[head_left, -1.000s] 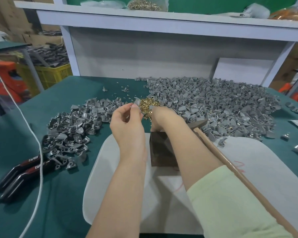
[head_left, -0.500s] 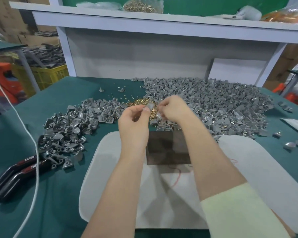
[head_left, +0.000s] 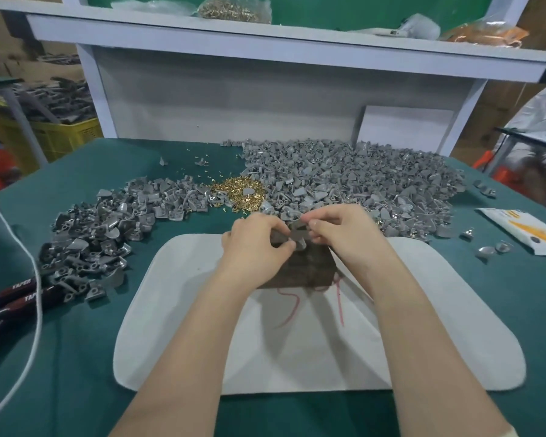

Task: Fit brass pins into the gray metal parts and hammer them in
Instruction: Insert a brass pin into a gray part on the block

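Under your fingertips (head_left: 319, 228) sits the dark block (head_left: 297, 269); left hand (head_left: 256, 244) and right hand (head_left: 344, 231) both pinch a gray part (head_left: 298, 236) just above it, pin-fitting step imo. Next: seat pin straight b4 hammering. Part's long axis seems to run away from you, facing unclear. Loose brass pins (head_left: 237, 193) lie just beyond fingers.

I saw a pad (head_left: 177, 342) lying on the surface (head_left: 133, 162) before me, with a block (head_left: 300, 272) on its far part. Over the block the left hand (head_left: 252, 244) and the right hand (head_left: 344, 231) met, one metal part (head_left: 298, 237) held between their fingers. Behind them lay a heap of pins (head_left: 237, 193), with a large pile of parts (head_left: 360, 181) to its right and a smaller pile (head_left: 108, 222) to its left. Pliers (head_left: 13, 294) and a cord (head_left: 36, 298) lay at the far left, a packet (head_left: 517, 228) at the far right, and a shelf (head_left: 265, 48) above the back.
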Available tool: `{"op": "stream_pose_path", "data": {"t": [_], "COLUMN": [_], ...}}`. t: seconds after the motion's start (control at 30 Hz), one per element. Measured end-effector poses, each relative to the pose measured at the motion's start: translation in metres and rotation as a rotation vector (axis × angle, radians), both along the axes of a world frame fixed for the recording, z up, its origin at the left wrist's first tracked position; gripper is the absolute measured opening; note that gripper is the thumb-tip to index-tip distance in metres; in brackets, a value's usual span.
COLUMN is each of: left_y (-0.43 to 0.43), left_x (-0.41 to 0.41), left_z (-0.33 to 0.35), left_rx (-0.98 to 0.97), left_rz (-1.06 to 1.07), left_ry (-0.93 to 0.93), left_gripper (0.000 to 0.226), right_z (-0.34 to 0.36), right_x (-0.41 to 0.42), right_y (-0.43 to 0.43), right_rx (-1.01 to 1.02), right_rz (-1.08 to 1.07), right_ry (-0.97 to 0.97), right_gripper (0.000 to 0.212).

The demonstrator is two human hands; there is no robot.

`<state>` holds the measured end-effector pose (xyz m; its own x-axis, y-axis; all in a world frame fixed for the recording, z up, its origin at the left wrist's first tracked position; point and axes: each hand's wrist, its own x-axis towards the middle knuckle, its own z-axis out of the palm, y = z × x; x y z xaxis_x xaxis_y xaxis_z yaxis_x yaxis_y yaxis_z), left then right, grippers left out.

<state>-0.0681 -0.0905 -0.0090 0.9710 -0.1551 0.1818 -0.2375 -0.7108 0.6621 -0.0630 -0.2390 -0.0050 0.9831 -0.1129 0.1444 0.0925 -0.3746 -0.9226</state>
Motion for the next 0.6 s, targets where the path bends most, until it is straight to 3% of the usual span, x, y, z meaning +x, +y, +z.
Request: {"op": "stream_pose_path", "data": {"t": [0.23, 0.47, 0.6], "left_y": [-0.004, -0.006, -0.007], "left_x": [-0.003, -0.002, -0.003], "left_z": [0.004, 0.004, 0.004], "left_rx": [-0.175, -0.186, -0.184], "left_rz": [-0.019, -0.001, 0.003], "left_ry": [-0.083, -0.141, -0.157], "left_gripper": [0.008, 0.012, 0.014], "right_z": [0.008, 0.012, 0.01], "right_x": [-0.007, -0.011, -0.009], "right_y": [0.01, 0.014, 0.012], "right_rx": [-0.073, -0.108, -0.097], "right_rz": [0.049, 0.072, 0.052], "right_ry": [-0.067, -0.109, -0.091], "right_gripper": [0.021, 0.023, 0.01]}}
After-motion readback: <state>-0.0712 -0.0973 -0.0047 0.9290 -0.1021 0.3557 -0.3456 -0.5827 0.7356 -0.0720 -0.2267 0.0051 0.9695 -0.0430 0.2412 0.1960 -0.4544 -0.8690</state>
